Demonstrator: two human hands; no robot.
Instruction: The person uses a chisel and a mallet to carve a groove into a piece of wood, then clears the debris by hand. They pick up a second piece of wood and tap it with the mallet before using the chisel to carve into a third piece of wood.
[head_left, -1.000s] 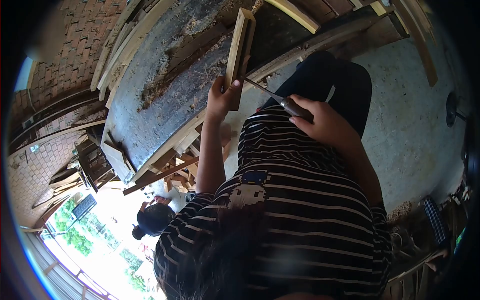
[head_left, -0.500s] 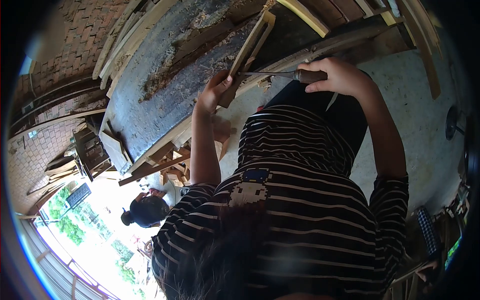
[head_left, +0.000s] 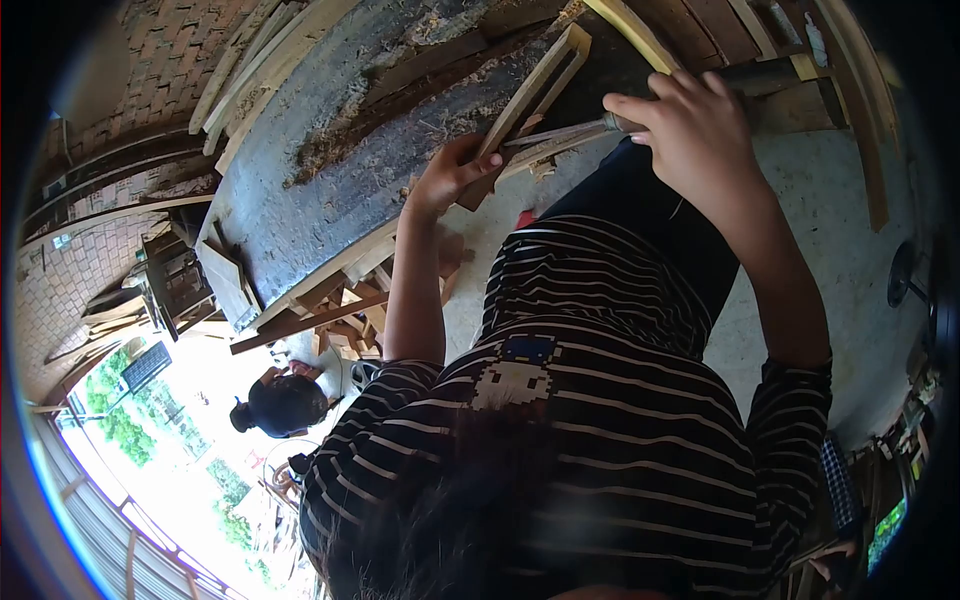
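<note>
My left hand is closed around the lower end of a narrow wooden frame, made of long strips with a slot between them. The frame slants up and away over the bench edge. My right hand grips the handle of a chisel between thumb and forefinger, its other fingers raised and spread. The thin metal blade points left, and its tip meets the frame beside my left thumb. Most of the handle is hidden by my right hand.
A dark workbench with wood shavings lies ahead. Long boards stand at the right, and a yellowish strip lies at the far side. Wood offcuts are piled below the bench. Another person is farther off at lower left.
My right hand has shifted up and rotated, its fingers now spread over the chisel handle. The chisel now slopes up toward the handle. The frame and left hand moved slightly right.
</note>
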